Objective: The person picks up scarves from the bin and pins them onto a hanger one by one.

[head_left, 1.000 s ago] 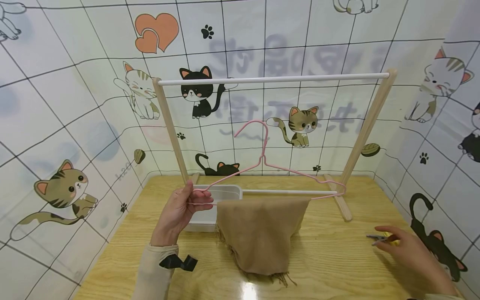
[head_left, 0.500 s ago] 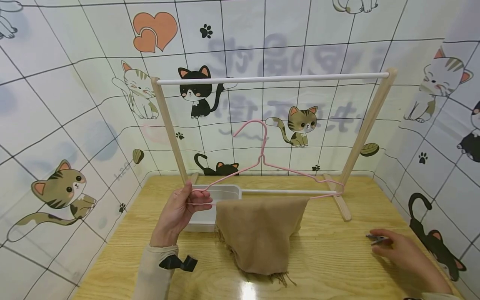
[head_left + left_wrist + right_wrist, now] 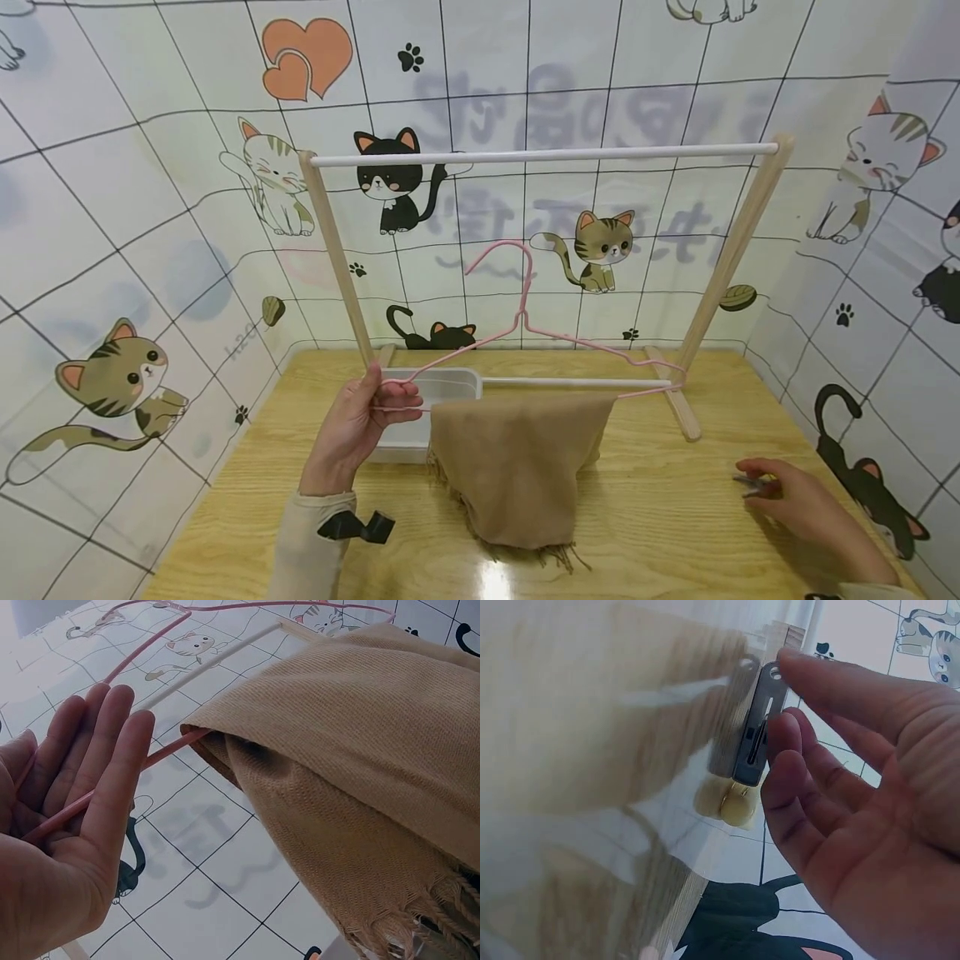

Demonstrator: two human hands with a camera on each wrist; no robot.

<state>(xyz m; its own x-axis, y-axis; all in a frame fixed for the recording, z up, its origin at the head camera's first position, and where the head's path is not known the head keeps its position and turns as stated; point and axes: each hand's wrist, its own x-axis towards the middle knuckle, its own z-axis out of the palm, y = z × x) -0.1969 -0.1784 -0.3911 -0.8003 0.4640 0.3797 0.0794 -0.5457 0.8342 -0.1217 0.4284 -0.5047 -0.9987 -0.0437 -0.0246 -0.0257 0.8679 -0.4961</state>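
A pink wire clothes hanger (image 3: 527, 283) is held up at its left end by my left hand (image 3: 337, 425). The thumb pinches the upper wire, and the lower bar crosses the extended fingers (image 3: 124, 761). Over that bar drapes a tan fringed scarf (image 3: 521, 471), folded and hanging down toward the table. Low at the right, my right hand (image 3: 806, 504) is at a grey clothespin (image 3: 761, 724) that lies on the shiny tabletop. Its thumb and fingers are bent loosely around the clothespin, fingertips right at its edge. Something round and yellow (image 3: 737, 808) shows at the clothespin's lower end.
Behind the hanger stands a wooden rack with a white top rail (image 3: 547, 156) and a low white rail (image 3: 577, 382). A white plastic tub (image 3: 408, 452) stands at its left foot. The wooden table (image 3: 675, 525) meets a cat-printed wall sheet (image 3: 570, 83) around it.
My right hand has moved slightly left, and its fingers have come in closer around the clothespin. The left hand, hanger and scarf stay nearly still.
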